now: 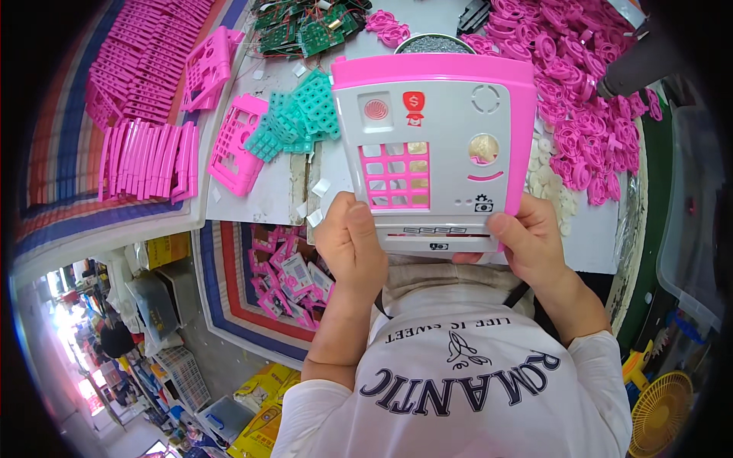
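Note:
Both hands hold up a pink and white toy money-bank front panel (435, 175), its printed face toward me. The panel has a grid of square key openings at its left, a round hole at its right and a slot along the bottom. My left hand (353, 240) is closed at the lower left edge, thumb pointing up. At the lower right corner, my right hand (531, 237) has its thumb on the front and fingers behind. Just left of the panel, teal rubber keypads (305, 111) lie heaped against a loose pink panel (238, 145).
Green circuit boards (309, 30) with wires lie at the far side. Pink ring-shaped parts (580, 99) are piled at right, above white discs (544, 175). Rows of pink panels (149, 160) stand at left. A box of pink pieces (286, 275) sits below; a yellow fan (663, 412) is lower right.

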### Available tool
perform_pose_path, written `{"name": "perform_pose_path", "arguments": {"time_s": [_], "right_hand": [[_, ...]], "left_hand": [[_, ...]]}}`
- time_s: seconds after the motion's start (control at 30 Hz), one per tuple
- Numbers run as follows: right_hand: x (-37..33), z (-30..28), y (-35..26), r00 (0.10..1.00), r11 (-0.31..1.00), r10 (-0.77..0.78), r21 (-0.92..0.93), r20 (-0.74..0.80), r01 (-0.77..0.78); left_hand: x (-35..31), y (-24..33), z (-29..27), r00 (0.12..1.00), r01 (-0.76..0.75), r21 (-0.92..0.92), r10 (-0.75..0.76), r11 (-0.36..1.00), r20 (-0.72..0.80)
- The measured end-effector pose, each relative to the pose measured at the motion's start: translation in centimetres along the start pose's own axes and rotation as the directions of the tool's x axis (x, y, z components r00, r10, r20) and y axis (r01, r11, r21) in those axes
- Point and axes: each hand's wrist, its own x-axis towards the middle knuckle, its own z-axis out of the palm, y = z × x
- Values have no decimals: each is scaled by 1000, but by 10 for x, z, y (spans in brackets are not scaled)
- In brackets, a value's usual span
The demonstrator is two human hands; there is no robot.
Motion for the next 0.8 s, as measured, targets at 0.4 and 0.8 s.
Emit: {"name": "perform_pose_path", "arguments": {"time_s": [0.4,0.8], "right_hand": [[35,-58,-71,771,-4,-507,-896,385,445],[30,-78,-14,899,-81,-331,-958,286,275]], "left_hand": [[51,25,22,842,464,-421,-241,780,483],[44,-38,40,918,-143,286,19,947,397]]}}
